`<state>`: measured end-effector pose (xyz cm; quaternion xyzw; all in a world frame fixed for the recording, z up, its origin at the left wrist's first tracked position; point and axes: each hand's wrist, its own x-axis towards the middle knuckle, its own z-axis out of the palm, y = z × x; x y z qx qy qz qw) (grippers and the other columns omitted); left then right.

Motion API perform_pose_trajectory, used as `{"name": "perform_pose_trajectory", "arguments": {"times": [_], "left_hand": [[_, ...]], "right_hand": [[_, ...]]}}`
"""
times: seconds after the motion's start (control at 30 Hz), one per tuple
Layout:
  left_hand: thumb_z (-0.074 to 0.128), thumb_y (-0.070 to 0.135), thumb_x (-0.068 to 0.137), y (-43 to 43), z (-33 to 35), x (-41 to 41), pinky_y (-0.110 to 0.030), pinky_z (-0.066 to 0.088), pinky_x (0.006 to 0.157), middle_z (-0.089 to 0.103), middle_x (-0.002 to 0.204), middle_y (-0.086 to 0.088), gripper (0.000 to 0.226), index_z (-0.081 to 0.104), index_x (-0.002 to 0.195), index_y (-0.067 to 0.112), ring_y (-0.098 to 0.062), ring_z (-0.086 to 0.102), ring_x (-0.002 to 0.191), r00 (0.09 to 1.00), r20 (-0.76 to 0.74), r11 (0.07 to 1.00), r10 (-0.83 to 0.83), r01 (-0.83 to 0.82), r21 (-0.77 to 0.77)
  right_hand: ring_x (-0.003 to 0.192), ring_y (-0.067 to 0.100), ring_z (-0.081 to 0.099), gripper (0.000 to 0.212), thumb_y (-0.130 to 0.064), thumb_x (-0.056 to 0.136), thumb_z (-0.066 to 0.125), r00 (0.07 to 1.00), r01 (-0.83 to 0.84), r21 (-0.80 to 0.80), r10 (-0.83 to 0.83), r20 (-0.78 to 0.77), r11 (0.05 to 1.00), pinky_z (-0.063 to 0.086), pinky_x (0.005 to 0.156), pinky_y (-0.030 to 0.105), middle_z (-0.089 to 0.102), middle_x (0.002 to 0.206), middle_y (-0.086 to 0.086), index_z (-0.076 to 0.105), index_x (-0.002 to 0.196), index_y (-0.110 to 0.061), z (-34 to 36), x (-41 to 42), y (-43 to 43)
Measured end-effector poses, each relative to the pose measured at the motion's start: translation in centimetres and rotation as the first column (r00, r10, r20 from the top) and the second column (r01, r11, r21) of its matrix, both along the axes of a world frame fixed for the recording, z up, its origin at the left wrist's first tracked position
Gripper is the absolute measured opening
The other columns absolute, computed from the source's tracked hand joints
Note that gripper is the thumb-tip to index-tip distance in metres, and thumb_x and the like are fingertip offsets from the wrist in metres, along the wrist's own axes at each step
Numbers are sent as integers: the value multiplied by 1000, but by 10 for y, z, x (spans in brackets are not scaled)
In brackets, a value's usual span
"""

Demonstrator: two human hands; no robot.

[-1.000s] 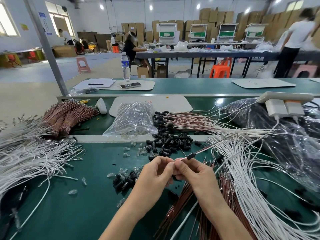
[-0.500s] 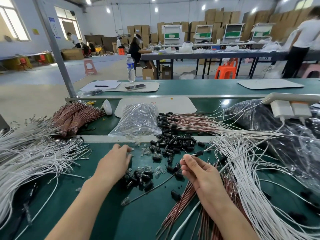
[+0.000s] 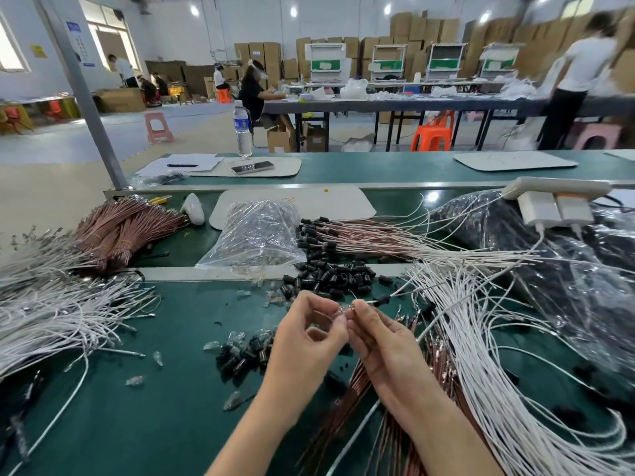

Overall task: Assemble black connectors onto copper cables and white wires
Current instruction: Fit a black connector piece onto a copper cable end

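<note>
My right hand (image 3: 376, 333) pinches the metal tip of a white wire (image 3: 400, 293) that carries a black connector (image 3: 382, 299) a little way back from the tip. My left hand (image 3: 309, 333) is raised beside it and pinches a small clear piece against that tip. Loose black connectors lie in a pile (image 3: 330, 278) behind the hands and in a smaller heap (image 3: 244, 352) to the left. Copper cables (image 3: 347, 407) run under my right wrist. White wires (image 3: 481, 355) fan out on the right.
Another bundle of white wires (image 3: 51, 314) covers the left of the green table (image 3: 137, 424). Tied copper cables (image 3: 120, 231), a clear bag of parts (image 3: 257, 235) and finished cables (image 3: 360, 235) lie behind. A power strip (image 3: 556, 188) and dark plastic bag (image 3: 549, 269) sit right.
My left hand left the small connector heap and came back up to my right hand with a small clear piece. My right hand kept hold of the white wire.
</note>
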<state>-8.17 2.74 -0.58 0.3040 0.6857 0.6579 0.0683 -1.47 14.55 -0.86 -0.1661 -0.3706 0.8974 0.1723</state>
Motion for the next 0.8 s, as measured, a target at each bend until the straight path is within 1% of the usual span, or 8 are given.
{"name": "perform_pose_trajectory", "arguments": {"times": [0.07, 0.2, 0.33, 0.47, 0.57, 0.67, 0.73, 0.8], "left_hand": [[69, 9, 93, 0, -7, 0, -14, 50, 65, 70, 88, 7, 15, 62, 92, 23, -4, 66, 73, 1000, 5, 1000, 13, -13, 14], [69, 15, 93, -1, -16, -1, -16, 50, 62, 69, 86, 7, 24, 60, 88, 37, -10, 64, 70, 997, -13, 998, 70, -70, 5], [69, 13, 92, 1, -18, 0, -16, 49, 60, 68, 84, 8, 26, 58, 86, 36, -2, 60, 67, 997, -26, 997, 75, -75, 4], [68, 10, 92, -1, -17, 1, -15, 47, 62, 67, 84, 10, 30, 56, 86, 37, -1, 59, 67, 996, -49, 997, 75, -75, 0], [68, 13, 91, -1, -18, 2, -14, 47, 63, 66, 85, 11, 29, 55, 87, 39, -1, 58, 67, 993, -83, 996, 84, -86, -13], [66, 21, 91, -1, -20, 2, -18, 49, 64, 66, 87, 10, 21, 55, 89, 39, -3, 58, 68, 991, -100, 996, 83, -84, -10], [66, 24, 91, -2, -21, 2, -18, 49, 65, 67, 88, 10, 19, 55, 90, 40, -6, 60, 71, 992, -103, 997, 76, -78, -12], [68, 21, 92, -3, -22, 2, -16, 49, 66, 68, 89, 11, 23, 57, 91, 41, -9, 64, 75, 992, -108, 998, 60, -62, -14]], "right_hand": [[75, 16, 73, 13, -13, 83, 72, 1000, 2, 23, -2, 6, 1000, 61, 68, 21, 75, 87, 14, 81, 84, -5, 0, -1, -1], [73, 16, 73, 14, -16, 79, 75, 999, 17, 58, -19, 33, 998, 59, 64, 19, 76, 87, 15, 81, 84, -5, -1, -4, -2], [76, 16, 73, 16, -20, 78, 76, 999, 22, 113, -27, 40, 993, 58, 67, 19, 76, 89, 15, 82, 85, -6, -4, -5, -4], [80, 18, 73, 18, -24, 79, 77, 999, 17, 154, -23, 38, 988, 58, 71, 20, 76, 91, 15, 82, 86, -8, -4, -5, -5], [83, 20, 74, 18, -25, 79, 77, 999, 3, 173, -9, 37, 985, 58, 73, 21, 76, 92, 15, 82, 86, -9, -3, -4, -6], [81, 18, 74, 19, -26, 80, 76, 1000, -17, 190, 13, 24, 982, 58, 73, 21, 75, 90, 14, 82, 86, -9, -2, -2, -6], [81, 18, 73, 22, -29, 79, 77, 999, -27, 233, 21, 29, 972, 58, 73, 20, 76, 90, 14, 82, 87, -9, -1, 0, -4], [84, 19, 73, 28, -34, 78, 78, 999, -36, 296, 24, 46, 955, 58, 75, 21, 76, 93, 15, 81, 90, -10, 0, 3, -1]]}}
